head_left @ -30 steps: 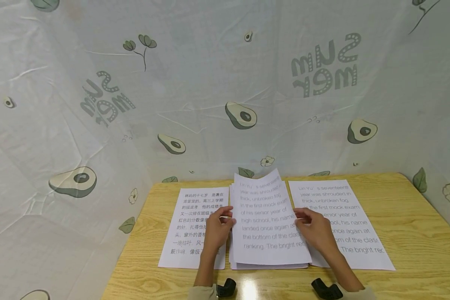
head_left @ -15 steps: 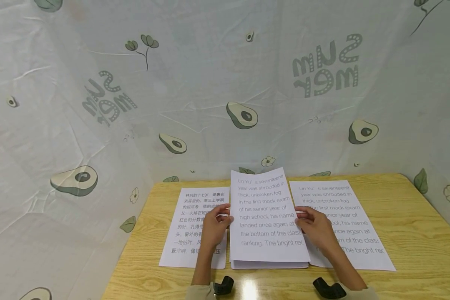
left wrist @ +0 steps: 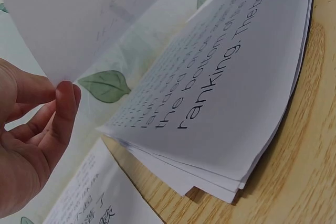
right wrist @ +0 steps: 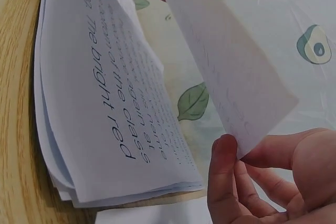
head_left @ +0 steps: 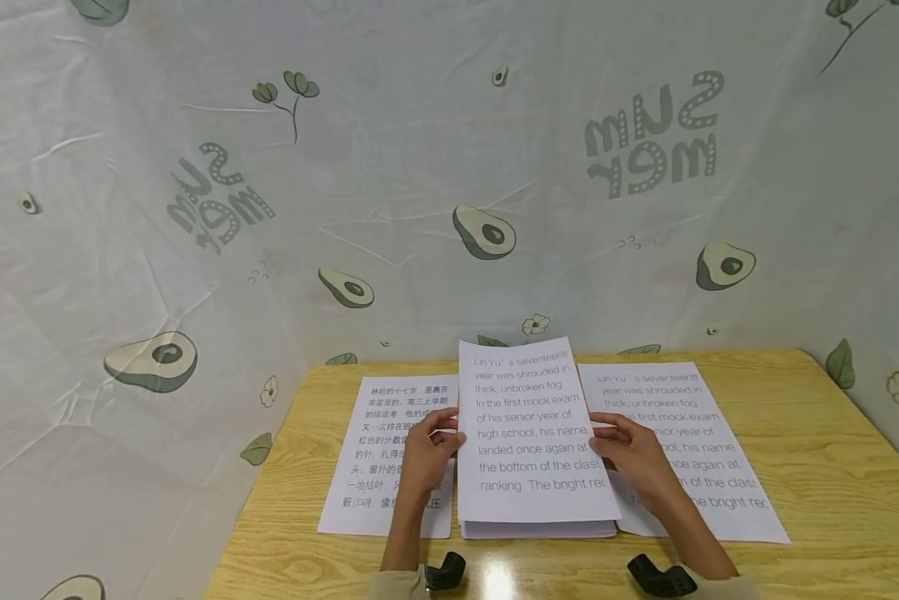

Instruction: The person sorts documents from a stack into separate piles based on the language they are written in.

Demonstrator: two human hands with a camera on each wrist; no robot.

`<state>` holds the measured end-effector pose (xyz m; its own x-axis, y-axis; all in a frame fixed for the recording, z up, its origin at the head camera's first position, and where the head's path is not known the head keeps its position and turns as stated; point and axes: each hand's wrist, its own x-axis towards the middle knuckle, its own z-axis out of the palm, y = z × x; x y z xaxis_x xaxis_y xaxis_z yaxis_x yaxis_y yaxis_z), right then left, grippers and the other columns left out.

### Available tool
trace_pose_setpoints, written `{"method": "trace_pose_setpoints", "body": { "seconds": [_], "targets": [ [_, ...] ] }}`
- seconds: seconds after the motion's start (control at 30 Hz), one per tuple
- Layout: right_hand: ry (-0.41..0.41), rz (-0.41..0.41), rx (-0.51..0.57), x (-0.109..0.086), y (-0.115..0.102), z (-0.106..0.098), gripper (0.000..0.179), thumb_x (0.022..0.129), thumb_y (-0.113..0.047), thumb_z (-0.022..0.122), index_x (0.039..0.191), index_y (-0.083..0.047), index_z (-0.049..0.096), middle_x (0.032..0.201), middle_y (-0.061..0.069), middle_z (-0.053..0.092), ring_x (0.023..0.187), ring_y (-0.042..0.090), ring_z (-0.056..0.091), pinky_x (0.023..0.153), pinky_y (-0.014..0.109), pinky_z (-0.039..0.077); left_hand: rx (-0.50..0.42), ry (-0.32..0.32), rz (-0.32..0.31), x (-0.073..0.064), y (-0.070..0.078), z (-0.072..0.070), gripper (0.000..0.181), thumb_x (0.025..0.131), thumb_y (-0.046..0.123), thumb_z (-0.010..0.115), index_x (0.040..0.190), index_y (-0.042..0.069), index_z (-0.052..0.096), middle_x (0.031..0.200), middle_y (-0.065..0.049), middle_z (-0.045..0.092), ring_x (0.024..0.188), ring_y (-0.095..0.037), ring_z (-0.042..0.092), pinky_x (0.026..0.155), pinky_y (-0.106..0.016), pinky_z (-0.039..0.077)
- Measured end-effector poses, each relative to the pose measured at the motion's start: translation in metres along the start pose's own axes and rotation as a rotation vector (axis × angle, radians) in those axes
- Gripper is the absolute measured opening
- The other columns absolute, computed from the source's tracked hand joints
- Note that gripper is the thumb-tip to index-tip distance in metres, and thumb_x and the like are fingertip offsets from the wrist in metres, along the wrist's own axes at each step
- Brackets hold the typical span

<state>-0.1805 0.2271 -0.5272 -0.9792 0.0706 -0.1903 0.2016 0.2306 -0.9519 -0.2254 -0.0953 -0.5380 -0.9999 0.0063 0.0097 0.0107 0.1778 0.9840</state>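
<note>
A printed sheet of paper [head_left: 527, 437] with English text is held by both hands above a stack of paper [head_left: 539, 530]. My left hand [head_left: 428, 457] pinches its left edge between thumb and fingers. At the opposite edge, my right hand [head_left: 635, 460] pinches the sheet the same way. In the left wrist view, the raised sheet [left wrist: 89, 19] hangs apart from the stack [left wrist: 247, 103], whose top page bears matching text. The right wrist view shows the sheet's plain back [right wrist: 226, 61] with print showing faintly through. Most of the stack is hidden behind the sheet in the head view.
Left of the stack lies a page with Chinese text [head_left: 389, 442], partly under my left arm. To the right lies another English page [head_left: 719, 467], partly covered by my right hand. The wooden table [head_left: 816, 433] meets a patterned cloth backdrop [head_left: 419, 167] behind.
The sheet has straightened out from a curled shape and shifted slightly left, its lower edge rising a little over the stack. Both hands keep their pinch. Little differs over the last half second.
</note>
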Motion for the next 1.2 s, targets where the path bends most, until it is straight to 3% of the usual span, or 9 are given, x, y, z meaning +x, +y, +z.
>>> {"method": "trace_pose_setpoints", "body": {
  "seconds": [0.3,0.47,0.7,0.97,1.2],
  "targets": [
    [0.0,0.006,0.019,-0.001,-0.002,-0.008,0.055,0.105,-0.012,0.066,0.157,-0.001,0.05,0.127,0.017,0.067,0.095,0.013,0.071,0.081,0.024,0.061,-0.016,-0.017,0.013,0.002,0.001,0.005,0.041,0.093,0.0,0.077,0.133,0.008,0.073,0.117,-0.017,0.072,0.088,-0.015,0.072,0.073,-0.025,0.064],
    [0.009,0.015,-0.01,-0.001,0.002,-0.018,0.055,0.107,-0.013,0.065,0.158,-0.002,0.049,0.137,0.022,0.064,0.098,0.012,0.07,0.081,0.023,0.06,-0.022,-0.028,0.004,-0.002,-0.001,0.016,0.04,0.093,0.0,0.076,0.133,0.007,0.074,0.116,-0.016,0.071,0.089,-0.015,0.072,0.073,-0.025,0.064],
    [0.041,0.058,-0.048,-0.002,0.017,-0.043,0.056,0.109,-0.015,0.062,0.161,-0.002,0.045,0.148,0.027,0.057,0.099,0.007,0.067,0.081,0.023,0.059,-0.013,-0.054,0.004,-0.004,0.0,0.049,0.041,0.093,0.0,0.075,0.133,0.008,0.074,0.115,-0.012,0.071,0.088,-0.013,0.073,0.073,-0.026,0.065],
    [0.037,0.045,-0.069,-0.005,0.026,-0.081,0.058,0.11,-0.016,0.061,0.161,0.004,0.042,0.151,0.033,0.053,0.097,-0.001,0.067,0.081,0.024,0.06,-0.008,-0.038,0.03,0.0,0.007,0.093,0.039,0.092,-0.002,0.076,0.129,0.009,0.076,0.108,-0.007,0.073,0.083,-0.008,0.073,0.067,-0.023,0.064],
    [0.003,0.051,-0.13,-0.003,0.032,-0.117,0.065,0.108,-0.022,0.065,0.161,0.008,0.039,0.147,0.029,0.059,0.095,-0.004,0.067,0.081,0.026,0.061,-0.014,-0.032,0.036,-0.001,0.015,0.125,0.038,0.091,-0.003,0.076,0.128,0.008,0.077,0.105,-0.005,0.074,0.08,-0.005,0.07,0.064,-0.021,0.061]
  ]
}}
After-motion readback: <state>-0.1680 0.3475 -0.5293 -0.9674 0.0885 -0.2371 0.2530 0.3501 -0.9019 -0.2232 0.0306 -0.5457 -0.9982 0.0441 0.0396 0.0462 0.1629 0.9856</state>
